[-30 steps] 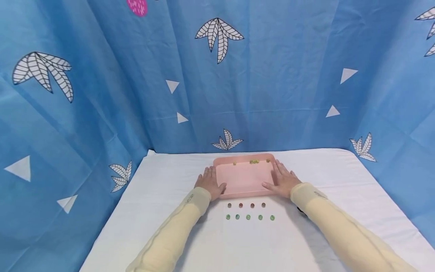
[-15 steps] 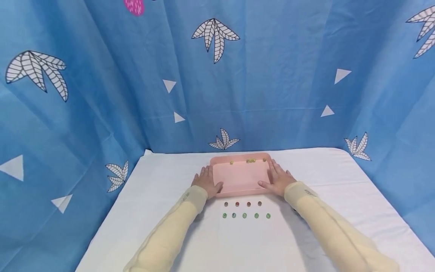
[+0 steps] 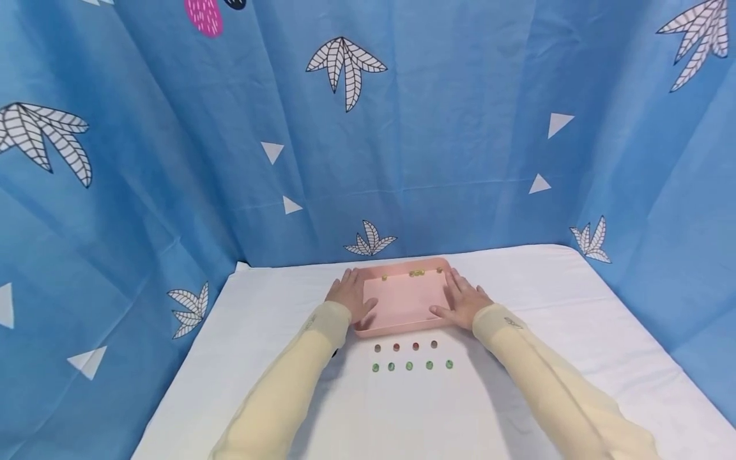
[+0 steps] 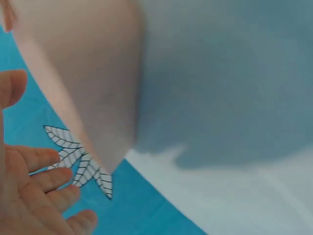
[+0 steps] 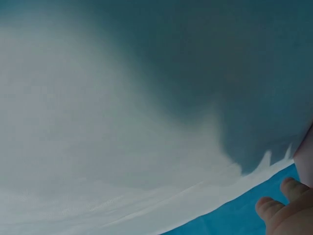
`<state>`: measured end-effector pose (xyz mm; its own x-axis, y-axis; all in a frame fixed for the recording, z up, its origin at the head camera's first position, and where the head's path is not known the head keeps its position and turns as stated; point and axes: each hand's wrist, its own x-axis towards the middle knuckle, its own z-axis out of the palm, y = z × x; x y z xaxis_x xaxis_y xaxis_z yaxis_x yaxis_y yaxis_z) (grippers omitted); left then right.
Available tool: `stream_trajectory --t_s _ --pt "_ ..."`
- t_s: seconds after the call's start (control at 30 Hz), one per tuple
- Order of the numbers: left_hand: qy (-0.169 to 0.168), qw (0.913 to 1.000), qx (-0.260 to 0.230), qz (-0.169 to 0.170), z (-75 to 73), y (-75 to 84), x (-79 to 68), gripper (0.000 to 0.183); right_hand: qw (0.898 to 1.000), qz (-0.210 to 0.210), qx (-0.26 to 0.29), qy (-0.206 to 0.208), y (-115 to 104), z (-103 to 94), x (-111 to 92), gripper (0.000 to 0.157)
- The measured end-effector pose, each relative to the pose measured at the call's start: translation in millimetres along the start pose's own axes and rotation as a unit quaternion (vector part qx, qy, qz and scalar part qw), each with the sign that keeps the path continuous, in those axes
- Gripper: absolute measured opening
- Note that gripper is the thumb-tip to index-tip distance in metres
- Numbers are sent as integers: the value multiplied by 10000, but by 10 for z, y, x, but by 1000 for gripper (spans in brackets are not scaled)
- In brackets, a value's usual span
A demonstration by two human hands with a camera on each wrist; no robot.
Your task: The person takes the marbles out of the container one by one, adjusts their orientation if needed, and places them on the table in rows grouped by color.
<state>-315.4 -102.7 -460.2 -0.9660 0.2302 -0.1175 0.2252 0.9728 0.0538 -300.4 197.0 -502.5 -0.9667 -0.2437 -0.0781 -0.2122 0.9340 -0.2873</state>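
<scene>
A shallow pink tray (image 3: pixel 402 303) lies near the far edge of the table, between both hands. Several small yellow-green glassy pieces (image 3: pixel 416 273) sit along its far side. At its left side is my left hand (image 3: pixel 348 296), fingers extended and thumb over the tray; the left wrist view shows its spread fingers (image 4: pixel 63 196) beside the pink wall (image 4: pixel 102 107). My right hand (image 3: pixel 464 305) lies along the tray's right side, fingers straight and thumb across the rim. Whether either hand touches the tray is unclear.
In front of the tray, several small dark and reddish round pieces (image 3: pixel 397 347) form one row. Closer still is a row of several green ones (image 3: pixel 409 366). White cloth (image 3: pixel 276 319) covers the table, and a blue patterned curtain (image 3: pixel 437 160) surrounds it.
The head view has shifted and tilted slightly, so the scene slides left. My left hand has moved up a little along the tray's side, uncovering its near left corner. My right hand stays alongside.
</scene>
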Motion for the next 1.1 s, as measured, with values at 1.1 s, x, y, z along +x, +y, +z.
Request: stream_trajectory --t_s 1.1 --pt "-251 9985 274 410 -74 271 665 20 9999 139 15 -55 -39 34 -4 101"
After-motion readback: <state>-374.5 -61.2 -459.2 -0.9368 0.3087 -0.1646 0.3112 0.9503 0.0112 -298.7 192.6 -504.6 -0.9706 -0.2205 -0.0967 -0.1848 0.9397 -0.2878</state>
